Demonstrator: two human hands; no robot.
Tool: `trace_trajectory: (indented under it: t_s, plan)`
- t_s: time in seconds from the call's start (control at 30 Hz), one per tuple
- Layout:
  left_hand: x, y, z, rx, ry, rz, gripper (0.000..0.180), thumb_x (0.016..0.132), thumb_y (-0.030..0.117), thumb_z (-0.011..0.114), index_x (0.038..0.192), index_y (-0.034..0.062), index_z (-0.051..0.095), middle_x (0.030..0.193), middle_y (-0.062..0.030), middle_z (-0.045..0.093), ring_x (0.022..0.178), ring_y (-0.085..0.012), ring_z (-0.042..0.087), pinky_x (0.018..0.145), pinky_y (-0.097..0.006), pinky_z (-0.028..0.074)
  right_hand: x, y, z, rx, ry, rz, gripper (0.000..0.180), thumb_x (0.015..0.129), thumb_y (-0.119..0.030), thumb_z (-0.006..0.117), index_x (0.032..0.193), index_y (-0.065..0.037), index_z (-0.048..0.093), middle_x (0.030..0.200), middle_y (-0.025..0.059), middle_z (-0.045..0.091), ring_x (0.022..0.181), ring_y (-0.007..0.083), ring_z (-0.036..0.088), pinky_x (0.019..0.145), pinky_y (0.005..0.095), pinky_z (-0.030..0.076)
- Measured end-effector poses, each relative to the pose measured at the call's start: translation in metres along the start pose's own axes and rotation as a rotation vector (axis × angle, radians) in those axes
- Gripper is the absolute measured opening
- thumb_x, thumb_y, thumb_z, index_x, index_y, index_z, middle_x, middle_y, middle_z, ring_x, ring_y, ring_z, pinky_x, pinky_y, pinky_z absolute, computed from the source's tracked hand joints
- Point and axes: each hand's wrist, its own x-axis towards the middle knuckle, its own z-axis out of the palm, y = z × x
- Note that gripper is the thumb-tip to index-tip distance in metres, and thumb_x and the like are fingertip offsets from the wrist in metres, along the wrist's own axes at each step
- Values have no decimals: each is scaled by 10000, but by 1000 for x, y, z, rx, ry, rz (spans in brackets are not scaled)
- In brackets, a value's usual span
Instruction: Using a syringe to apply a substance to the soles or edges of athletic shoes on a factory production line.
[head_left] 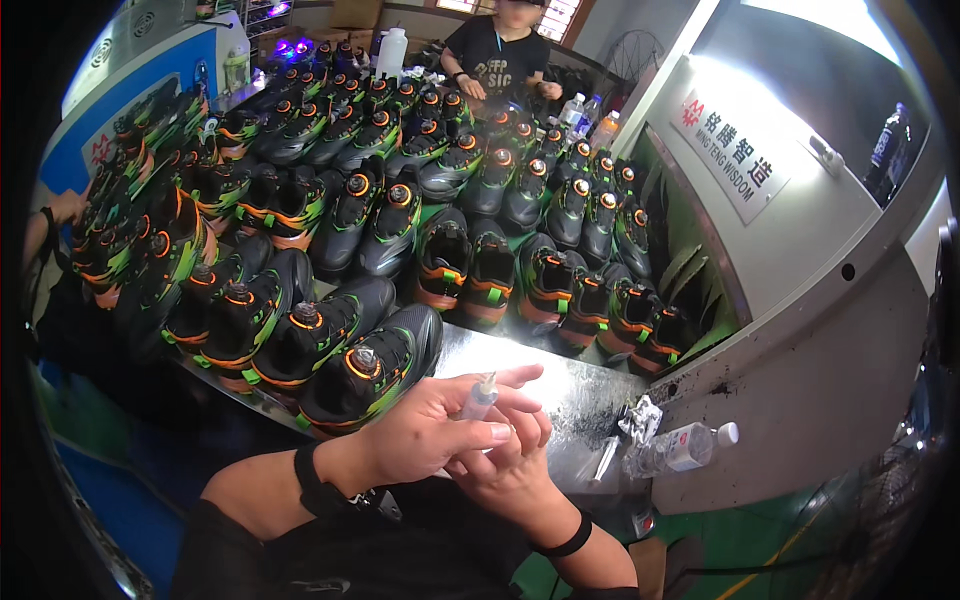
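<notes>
My left hand (425,428) is closed around a small translucent bottle with a narrow pointed tip (480,396), which sticks up between thumb and forefinger. Against it, my right hand (513,472) is closed with curled fingers, touching the left hand's fingers; whatever it may hold is hidden. Both hands are above the near edge of a shiny metal table (490,352). Just beyond the left hand sits a black shoe (385,362) with orange and green trim and a round dial on its tongue. Similar shoes (325,325) stand in rows behind it.
To the right lie a clear plastic bottle with a white cap (685,447), crumpled foil (640,418) and a small slim tool (606,458). A pale machine panel (770,330) rises at the right. Across the table stands another person (496,55). Bottles (391,52) stand among the far shoes.
</notes>
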Motion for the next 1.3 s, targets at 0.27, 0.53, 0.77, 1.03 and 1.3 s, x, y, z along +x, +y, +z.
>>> trace_trajectory:
  t_s: [0.27,0.53,0.77,1.03,1.3]
  plan:
    - [16,-4,9,-48,-28,90,196,930,78,549,997,-31,697,1058,-140,698,1433,-248,352,1110,-406,351,11,16,-13,-113,-35,-53,400,789,-250,686,1175,-330,620,1332,38,468,1287,256,422,992,434,314]
    - [12,5,20,11,-69,47,217,934,103,565,1046,-38,687,1136,-149,677,1426,-266,362,1135,-431,319,-5,27,-18,-172,-67,-129,415,775,-270,695,1156,-354,556,1287,6,484,1244,234,404,988,469,287]
    - [9,6,21,36,-111,62,298,933,123,579,1156,-62,644,1287,-164,619,1439,-273,343,1118,-412,347,-3,24,-22,-68,-21,-81,406,737,-279,726,1108,-346,574,1250,-15,502,1220,217,424,980,457,290]
    - [14,0,22,5,-127,89,320,912,120,577,1160,-73,641,1267,-167,634,1429,-278,357,1121,-423,346,2,26,-23,-69,22,-138,405,706,-270,767,1069,-327,597,1239,2,506,1184,237,455,946,450,313]
    - [9,-3,17,5,-113,142,291,911,119,578,1125,-60,662,1202,-149,663,1427,-288,360,1132,-439,327,-1,21,-25,-37,-37,-139,486,718,-311,802,1156,-276,594,1279,51,472,1223,264,409,952,469,310]
